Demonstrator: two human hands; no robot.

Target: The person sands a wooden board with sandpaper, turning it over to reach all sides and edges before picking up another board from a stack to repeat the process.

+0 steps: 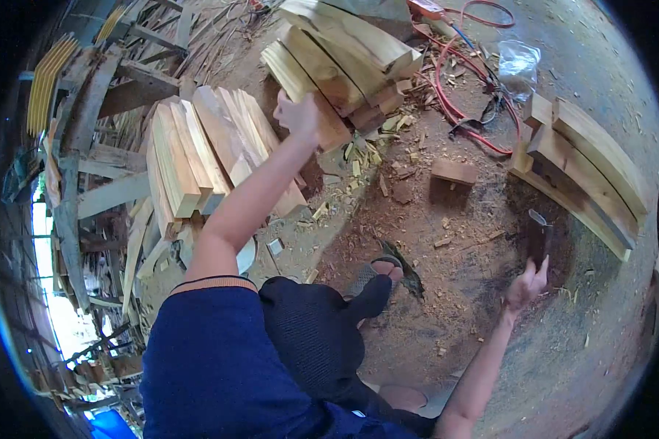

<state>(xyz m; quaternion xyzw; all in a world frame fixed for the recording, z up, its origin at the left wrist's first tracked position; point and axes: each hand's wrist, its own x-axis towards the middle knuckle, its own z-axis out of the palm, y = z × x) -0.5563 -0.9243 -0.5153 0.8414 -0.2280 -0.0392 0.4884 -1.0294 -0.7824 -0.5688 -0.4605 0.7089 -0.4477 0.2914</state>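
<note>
My left hand [298, 115] reaches out to a stack of thick, curved wooden pieces. Its fingers are closed at the edge of the nearest wooden piece [316, 110]; part of the grip is hidden. Low on the right, my right hand [526, 287] is closed around the lower end of a dark, blocky object [540, 240] with a pale rim at its top. What kind of tool or part it is, I cannot make out. A small wooden block [454, 171] lies on the ground between both hands.
Another group of curved timbers [589, 157] stands at the right. More cut boards [198, 150] are stacked to the left. A red hose [483, 139] curls near a clear plastic bag [518, 67]. Wood chips litter the floor around my sandalled foot [381, 274].
</note>
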